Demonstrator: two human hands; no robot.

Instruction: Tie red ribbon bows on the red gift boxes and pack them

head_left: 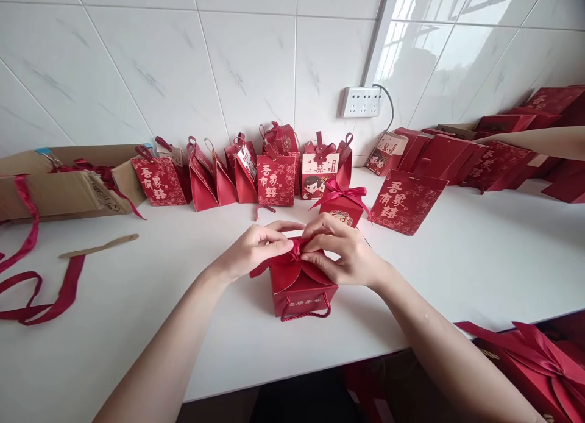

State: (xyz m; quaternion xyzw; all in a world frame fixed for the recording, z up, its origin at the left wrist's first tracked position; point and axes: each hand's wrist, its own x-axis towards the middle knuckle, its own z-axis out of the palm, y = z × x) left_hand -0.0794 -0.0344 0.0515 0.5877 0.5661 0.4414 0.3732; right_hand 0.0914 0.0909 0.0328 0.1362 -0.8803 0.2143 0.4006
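Observation:
A red gift box [304, 289] with a rope handle on its front stands on the white table. Around its folded top runs a red ribbon [296, 250], gathered at the middle. My left hand [258, 247] pinches the ribbon from the left, thumb and fingers closed. From the right, my right hand [340, 249] has its fingers closed on the ribbon near the same spot. A tail of ribbon sticks out under my left hand. Just behind stands another red box with a tied bow [345, 194], partly hidden by my right hand.
Along the tiled wall stand several red gift boxes [275, 179]. A cardboard box [59, 194] holding ribbons is at the left, near a loose ribbon [50, 304] and a flat wooden stick [100, 246]. More red boxes [439, 155] crowd the right; a bow-tied box [543, 368] sits below the table edge.

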